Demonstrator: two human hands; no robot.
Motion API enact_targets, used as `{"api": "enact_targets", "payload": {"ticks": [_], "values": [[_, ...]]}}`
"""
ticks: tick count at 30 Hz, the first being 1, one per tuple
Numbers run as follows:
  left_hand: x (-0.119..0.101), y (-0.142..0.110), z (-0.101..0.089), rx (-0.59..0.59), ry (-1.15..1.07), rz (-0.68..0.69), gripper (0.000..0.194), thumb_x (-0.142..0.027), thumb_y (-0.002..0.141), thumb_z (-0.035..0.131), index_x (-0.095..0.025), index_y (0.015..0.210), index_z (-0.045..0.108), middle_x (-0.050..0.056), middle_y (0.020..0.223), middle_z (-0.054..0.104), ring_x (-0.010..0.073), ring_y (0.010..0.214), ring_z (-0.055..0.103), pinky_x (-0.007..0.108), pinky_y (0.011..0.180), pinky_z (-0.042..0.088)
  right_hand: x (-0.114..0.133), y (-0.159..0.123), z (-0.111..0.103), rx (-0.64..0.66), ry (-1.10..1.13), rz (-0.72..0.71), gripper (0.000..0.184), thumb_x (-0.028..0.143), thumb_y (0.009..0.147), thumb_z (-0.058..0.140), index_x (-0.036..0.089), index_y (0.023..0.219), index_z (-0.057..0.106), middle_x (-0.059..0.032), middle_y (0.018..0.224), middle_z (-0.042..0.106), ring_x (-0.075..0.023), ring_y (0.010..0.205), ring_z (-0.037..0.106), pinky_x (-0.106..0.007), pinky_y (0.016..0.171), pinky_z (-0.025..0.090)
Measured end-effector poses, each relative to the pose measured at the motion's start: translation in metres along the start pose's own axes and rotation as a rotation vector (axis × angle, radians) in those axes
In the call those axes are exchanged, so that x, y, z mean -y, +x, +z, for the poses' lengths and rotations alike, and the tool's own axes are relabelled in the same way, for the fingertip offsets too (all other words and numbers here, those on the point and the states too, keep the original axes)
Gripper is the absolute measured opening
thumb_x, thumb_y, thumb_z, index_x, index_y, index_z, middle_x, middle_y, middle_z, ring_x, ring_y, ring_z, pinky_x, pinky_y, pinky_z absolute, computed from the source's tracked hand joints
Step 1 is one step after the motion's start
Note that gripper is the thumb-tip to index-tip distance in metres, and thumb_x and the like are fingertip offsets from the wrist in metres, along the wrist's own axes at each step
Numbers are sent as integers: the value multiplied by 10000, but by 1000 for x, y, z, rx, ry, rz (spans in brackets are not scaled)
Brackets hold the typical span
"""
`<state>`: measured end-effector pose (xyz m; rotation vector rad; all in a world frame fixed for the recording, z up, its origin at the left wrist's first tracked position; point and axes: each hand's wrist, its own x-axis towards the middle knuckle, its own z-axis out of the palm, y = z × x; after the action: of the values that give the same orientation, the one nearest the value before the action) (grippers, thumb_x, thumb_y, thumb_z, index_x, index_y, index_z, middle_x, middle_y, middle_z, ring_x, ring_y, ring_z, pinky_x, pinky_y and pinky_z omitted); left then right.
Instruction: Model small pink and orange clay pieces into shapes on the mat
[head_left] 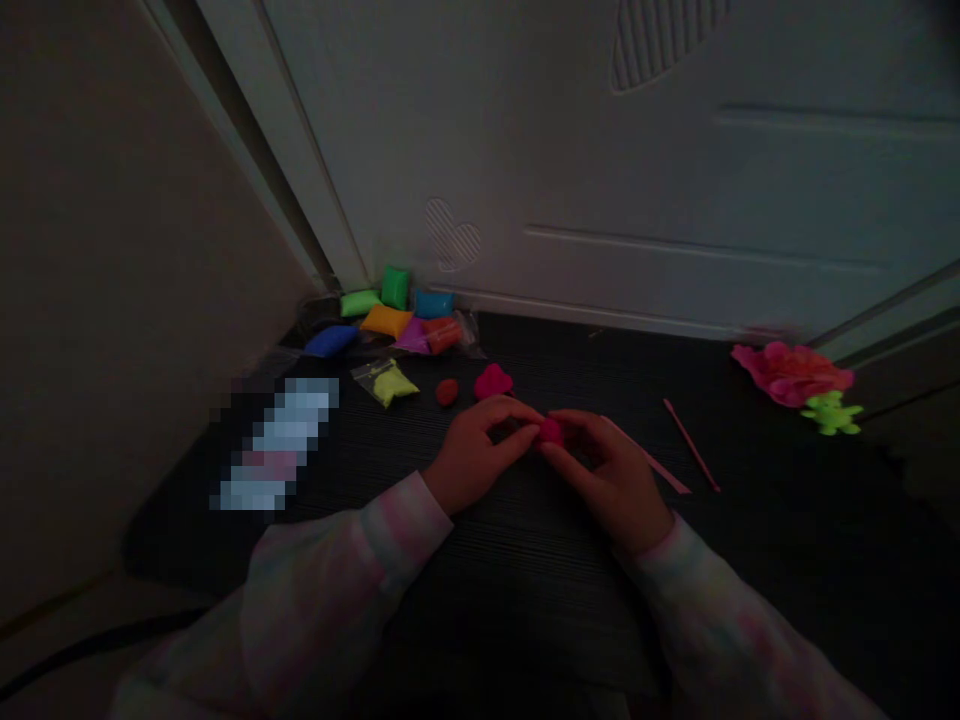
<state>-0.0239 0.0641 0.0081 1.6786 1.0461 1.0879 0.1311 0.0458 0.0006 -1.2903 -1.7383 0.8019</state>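
Note:
Between my two hands, just above the middle of the dark table, is a small round lump of pink modelling clay (551,432). My left hand (484,450) pinches it from the left with thumb and forefinger. From the other side, the thumb and fingers of my right hand (607,475) close on it as well. Right behind my left fingers lies a pink clay piece with rounded lobes (493,381). A small reddish-orange clay ball (447,392) rests to its left. Partly behind my right hand is a flat pink strip-like tool (667,474).
Several coloured clay packets (386,321) are heaped at the back left, with an opened yellow-green one (394,383) in front. A blurred-out bright object (281,445) lies at left. A thin pink stick tool (691,445), a pink flower (799,372) and a yellow-green bear figure (831,413) are at right.

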Motion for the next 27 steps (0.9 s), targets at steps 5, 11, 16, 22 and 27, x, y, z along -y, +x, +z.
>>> {"api": "enact_targets", "payload": {"ticks": [5,11,16,22,27], "values": [[2,-1,1,-38,-149,-128,190,-205,708,530,-172,888,584,31,854,599,138,789,554,270,722,433,1,2,-1,23,130,83,300,317,678,596,208,950,530,-41,893,592,-161,792,568,-328,709,473],[4,1,2,-13,-302,-222,219,-211,693,551,-162,905,578,22,833,599,129,781,553,272,737,429,2,7,-4,55,411,222,267,272,653,618,203,899,543,-17,856,624,-131,776,592,-293,725,477],[5,2,4,92,-416,-242,274,-193,670,585,-154,940,567,40,905,613,140,849,557,291,797,413,0,7,-2,46,502,230,314,251,634,629,211,927,525,-6,845,626,-121,768,596,-292,735,478],[8,5,1,44,-509,-297,323,-193,648,610,-178,966,559,21,875,613,121,797,569,281,773,419,1,5,-1,111,481,157,405,227,625,633,222,1004,489,-30,942,600,-140,858,573,-331,791,459],[11,5,1,30,-583,-313,288,-198,629,629,-180,911,575,6,844,609,104,758,564,267,756,410,-2,5,1,103,400,93,383,252,660,605,218,1019,476,-44,966,581,-148,861,564,-341,779,455]]}}
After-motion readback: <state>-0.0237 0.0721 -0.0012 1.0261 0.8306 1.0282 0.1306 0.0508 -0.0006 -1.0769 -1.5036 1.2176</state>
